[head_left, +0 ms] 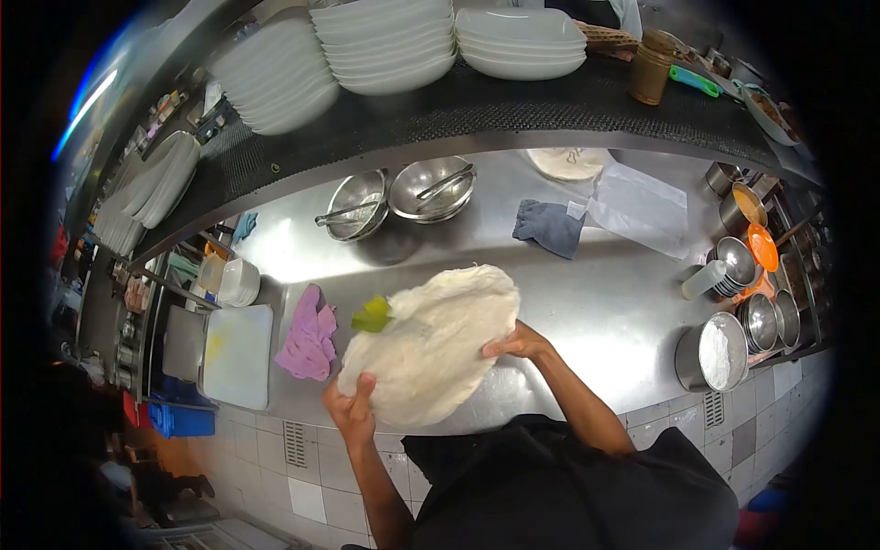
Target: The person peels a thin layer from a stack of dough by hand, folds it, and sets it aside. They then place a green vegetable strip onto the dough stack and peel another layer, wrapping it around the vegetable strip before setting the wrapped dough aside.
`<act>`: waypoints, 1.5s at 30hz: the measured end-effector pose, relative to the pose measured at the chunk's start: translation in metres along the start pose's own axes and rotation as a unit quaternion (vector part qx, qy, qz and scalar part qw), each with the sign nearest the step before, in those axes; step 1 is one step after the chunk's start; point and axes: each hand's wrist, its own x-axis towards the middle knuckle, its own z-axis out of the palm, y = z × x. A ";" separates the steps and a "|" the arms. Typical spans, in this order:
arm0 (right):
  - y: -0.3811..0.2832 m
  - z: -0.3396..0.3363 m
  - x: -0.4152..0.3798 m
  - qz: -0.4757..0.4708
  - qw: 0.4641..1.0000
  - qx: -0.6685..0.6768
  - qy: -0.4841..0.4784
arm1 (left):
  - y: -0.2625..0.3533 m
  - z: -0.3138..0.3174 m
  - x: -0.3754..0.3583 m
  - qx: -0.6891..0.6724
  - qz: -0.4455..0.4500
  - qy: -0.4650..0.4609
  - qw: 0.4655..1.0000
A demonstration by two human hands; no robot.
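Observation:
A large, pale, roughly oval sheet that looks like dough or flatbread point(431, 344) is held up above the steel counter, tilted, between my two hands. My left hand point(356, 403) grips its lower left edge, thumb on top. On the right edge, my right hand point(515, 342) pinches it with the thumb over the surface; the fingers beneath are hidden. A yellow-green piece point(371, 314) shows at the sheet's upper left edge. Just left of the sheet lies a crumpled pink cloth point(310, 335).
Steel bowls with tongs point(433, 190) stand behind, under a shelf of stacked white plates point(521, 44). A grey cloth point(548, 228) and a plastic sheet point(640, 209) lie farther right. A white cutting board point(236, 356) is left; a pot of white powder point(721, 352) is right.

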 end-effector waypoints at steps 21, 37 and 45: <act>-0.073 0.060 0.002 0.080 0.965 -0.048 -0.244 | -0.079 0.042 0.018 0.189 -0.008 -0.080 0.979; -0.034 0.043 0.005 0.001 0.995 -0.096 0.027 | -0.040 0.031 0.030 0.070 -0.096 -0.092 0.989; -0.044 0.052 0.033 -0.021 0.969 -0.146 0.196 | 0.000 0.060 -0.001 0.083 -0.138 -0.120 0.980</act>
